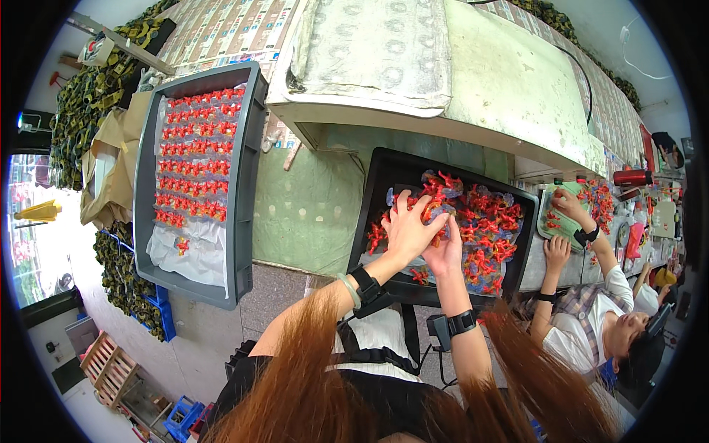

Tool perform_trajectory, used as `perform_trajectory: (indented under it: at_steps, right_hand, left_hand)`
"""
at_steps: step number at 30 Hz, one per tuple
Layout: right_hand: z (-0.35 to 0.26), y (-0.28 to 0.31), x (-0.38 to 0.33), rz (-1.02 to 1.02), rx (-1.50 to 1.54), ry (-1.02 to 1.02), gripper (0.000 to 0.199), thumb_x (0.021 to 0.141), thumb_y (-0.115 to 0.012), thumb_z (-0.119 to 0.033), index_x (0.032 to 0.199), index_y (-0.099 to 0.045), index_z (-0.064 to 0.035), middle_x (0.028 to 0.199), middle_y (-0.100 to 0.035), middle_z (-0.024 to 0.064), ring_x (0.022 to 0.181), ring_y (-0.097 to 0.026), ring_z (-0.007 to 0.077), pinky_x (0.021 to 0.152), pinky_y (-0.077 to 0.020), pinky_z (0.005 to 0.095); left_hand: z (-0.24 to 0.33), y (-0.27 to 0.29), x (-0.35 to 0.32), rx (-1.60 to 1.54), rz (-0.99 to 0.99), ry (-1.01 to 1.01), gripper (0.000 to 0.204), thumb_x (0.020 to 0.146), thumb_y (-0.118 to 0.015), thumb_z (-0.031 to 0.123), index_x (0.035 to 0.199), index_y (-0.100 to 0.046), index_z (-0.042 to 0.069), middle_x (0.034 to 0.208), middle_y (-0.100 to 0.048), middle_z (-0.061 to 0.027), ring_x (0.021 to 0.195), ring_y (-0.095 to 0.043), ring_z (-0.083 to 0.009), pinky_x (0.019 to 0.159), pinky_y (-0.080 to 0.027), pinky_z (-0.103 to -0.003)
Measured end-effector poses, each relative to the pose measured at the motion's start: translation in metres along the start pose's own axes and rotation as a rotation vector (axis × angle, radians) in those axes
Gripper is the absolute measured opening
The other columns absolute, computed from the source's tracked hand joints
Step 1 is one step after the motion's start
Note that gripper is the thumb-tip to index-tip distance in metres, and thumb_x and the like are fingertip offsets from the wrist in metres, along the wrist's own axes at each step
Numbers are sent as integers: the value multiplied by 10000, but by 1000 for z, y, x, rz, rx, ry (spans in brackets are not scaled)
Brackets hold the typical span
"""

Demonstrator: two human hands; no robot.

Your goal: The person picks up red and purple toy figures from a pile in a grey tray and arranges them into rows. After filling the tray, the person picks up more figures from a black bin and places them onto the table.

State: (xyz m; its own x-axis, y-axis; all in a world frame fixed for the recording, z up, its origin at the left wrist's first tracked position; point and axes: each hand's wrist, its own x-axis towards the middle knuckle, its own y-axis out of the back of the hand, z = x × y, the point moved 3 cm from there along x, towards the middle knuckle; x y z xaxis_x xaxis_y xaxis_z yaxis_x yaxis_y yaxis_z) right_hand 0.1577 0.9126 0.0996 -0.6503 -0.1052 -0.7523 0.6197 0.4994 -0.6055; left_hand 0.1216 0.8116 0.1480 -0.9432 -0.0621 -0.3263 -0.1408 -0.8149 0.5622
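Note:
Both my hands are over a black tray [375,184] heaped with small red figurines [487,229] that have bluish-purple and yellowish parts. My left hand [408,227] curls its fingers round a cluster of these figurines [442,190] at the tray's far side. Close beside it, my right hand [444,252] is turned palm inward, its fingers bent against the same cluster from the near right. Exactly which pieces each hand grips is partly hidden by the fingers. To the left stands a grey bin [255,148] with similar red figurines in rows on white lining, one lying apart near the front.
A stained whitish raised bench [509,81] overhangs the tray's far side. Green sheeting [310,207] covers the table between bin and tray. On the right, a co-worker [583,310] handles figurines at a green tray [563,221]. Camouflage-patterned items [96,111] are piled far left.

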Motion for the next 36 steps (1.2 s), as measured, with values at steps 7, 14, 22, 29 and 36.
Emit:
perform_trajectory:
  at_steps: [7,14,22,29,36]
  right_hand:
    - [-8,15,-11,-237,1,152,240,869,-520,-292,1001,-569,-98,965,-593,0,929,-551,150,875,-433,332]
    - [12,-48,-66,-280,-76,146,440,904,-411,-375,1251,-410,-104,1278,-427,127,1169,-421,265,990,-334,419]
    - [175,-162,-109,-350,-288,2,366,876,-509,-279,1200,-369,-181,1150,-477,46,1031,-504,199,828,-455,405]
    - [364,-201,-102,-210,-466,-258,426,853,-545,-314,1201,-314,-226,1074,-510,37,937,-510,177,740,-409,515]
    - [450,-174,-56,-17,-638,-305,391,829,-581,-239,1165,-385,-195,949,-565,51,805,-556,173,712,-425,480]
  left_hand:
    - [23,23,-20,9,-16,-121,595,675,-603,496,1172,-525,178,1298,-327,-160,1089,-400,-388,906,-255,-543]
    - [35,92,-58,-117,66,-150,573,694,-614,459,1171,-512,158,1305,-296,-180,1127,-363,-404,950,-240,-512]
    - [-57,255,-117,-168,364,-96,495,708,-665,353,1127,-538,123,1239,-333,-179,1094,-413,-337,904,-370,-381]
    - [-214,369,-155,-289,360,165,487,760,-641,331,1148,-526,60,1207,-359,-143,1111,-402,-245,913,-354,-317]
    - [-351,399,-122,-382,-62,142,401,791,-609,341,1076,-585,60,1159,-427,-118,1056,-442,-223,900,-361,-304]
